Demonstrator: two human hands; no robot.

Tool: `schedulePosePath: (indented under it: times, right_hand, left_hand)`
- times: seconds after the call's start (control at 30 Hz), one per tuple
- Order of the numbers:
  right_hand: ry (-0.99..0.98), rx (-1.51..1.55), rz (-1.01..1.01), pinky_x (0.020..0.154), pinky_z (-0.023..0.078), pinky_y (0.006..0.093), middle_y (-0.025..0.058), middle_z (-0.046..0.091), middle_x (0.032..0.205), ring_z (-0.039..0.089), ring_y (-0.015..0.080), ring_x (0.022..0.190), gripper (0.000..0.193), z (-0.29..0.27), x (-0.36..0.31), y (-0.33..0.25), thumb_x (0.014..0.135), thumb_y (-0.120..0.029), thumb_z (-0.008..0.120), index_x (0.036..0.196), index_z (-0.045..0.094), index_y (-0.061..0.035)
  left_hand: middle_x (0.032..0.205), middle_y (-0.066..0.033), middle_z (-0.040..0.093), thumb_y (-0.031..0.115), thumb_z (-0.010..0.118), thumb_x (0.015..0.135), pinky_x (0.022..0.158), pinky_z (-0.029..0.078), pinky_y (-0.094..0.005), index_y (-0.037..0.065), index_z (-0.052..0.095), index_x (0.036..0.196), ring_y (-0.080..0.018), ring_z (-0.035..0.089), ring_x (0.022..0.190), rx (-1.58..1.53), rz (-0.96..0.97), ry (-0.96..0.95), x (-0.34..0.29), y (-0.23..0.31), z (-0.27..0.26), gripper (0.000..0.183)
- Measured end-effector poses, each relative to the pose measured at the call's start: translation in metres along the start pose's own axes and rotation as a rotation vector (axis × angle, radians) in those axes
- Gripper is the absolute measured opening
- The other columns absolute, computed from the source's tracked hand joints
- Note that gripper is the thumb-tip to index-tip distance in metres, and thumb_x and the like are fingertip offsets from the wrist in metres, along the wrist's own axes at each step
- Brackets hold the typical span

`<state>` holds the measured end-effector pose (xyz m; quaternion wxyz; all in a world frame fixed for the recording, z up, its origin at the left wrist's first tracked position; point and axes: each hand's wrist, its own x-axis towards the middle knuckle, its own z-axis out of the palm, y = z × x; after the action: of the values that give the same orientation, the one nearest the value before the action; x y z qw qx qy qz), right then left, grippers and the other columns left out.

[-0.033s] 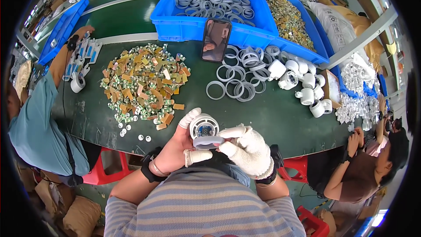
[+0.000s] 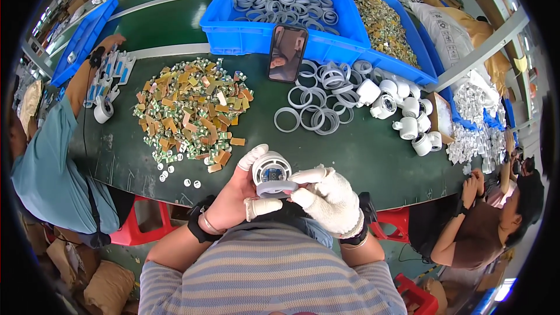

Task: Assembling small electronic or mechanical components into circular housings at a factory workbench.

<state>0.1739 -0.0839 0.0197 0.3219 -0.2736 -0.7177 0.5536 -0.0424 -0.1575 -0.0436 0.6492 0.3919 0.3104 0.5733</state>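
So the left hand point(image 2: 228, 199) has its grip curled round a white housing point(image 2: 269, 158) up by the table's point(image 2: 261, 131) near edge, while the gloved right hand's point(image 2: 331, 201) grip is pinching a grey ring point(image 2: 276, 186) at the housing's near side.

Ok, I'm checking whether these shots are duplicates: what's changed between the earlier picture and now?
Nothing visibly changed; nothing was taken hold of or let go. The left hand still holds the white housing, the gloved right hand the gray ring.
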Motion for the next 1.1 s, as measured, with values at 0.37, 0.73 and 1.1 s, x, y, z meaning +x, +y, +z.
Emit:
schedulePosePath:
  times: [0.37, 0.73, 1.1]
  right_hand:
    - [0.062, -0.461, -0.136, 0.087, 0.054, 0.0453, 0.0193, 0.067, 0.111, 0.066, 0.0364, 0.094, 0.065, 0.016, 0.015, 0.028, 0.077, -0.04, 0.087, 0.126, 0.064, -0.004]
    - [0.056, -0.403, -0.142, 0.076, 0.053, 0.0405, 0.0121, 0.069, 0.093, 0.065, 0.0304, 0.083, 0.037, 0.04, 0.029, 0.041, 0.078, -0.025, 0.087, 0.103, 0.068, -0.0053]
    - [0.095, -0.643, 0.181, 0.076, 0.054, 0.0414, 0.0136, 0.068, 0.08, 0.069, 0.0315, 0.08, 0.033, -0.035, 0.027, 0.043, 0.091, -0.035, 0.077, 0.091, 0.074, -0.0025]
  left_hand:
    - [0.137, -0.0064, 0.06, 0.001, 0.085, 0.085, 0.103, 0.051, -0.0346, 0.009, 0.048, 0.155, -0.0172, 0.06, 0.125, 0.333, -0.066, -0.025, -0.006, -0.01, 0.014, 0.08]
    - [0.138, -0.007, 0.065, 0.006, 0.09, 0.081, 0.106, 0.051, -0.0347, 0.007, 0.058, 0.144, -0.0189, 0.063, 0.126, 0.648, 0.036, -0.028, -0.015, -0.004, 0.0, 0.07]
    - [0.111, -0.0132, 0.062, 0.022, 0.094, 0.075, 0.083, 0.052, -0.0406, 0.01, 0.062, 0.129, -0.0326, 0.061, 0.095, 1.557, 0.248, 0.491, -0.04, 0.039, -0.053, 0.064]
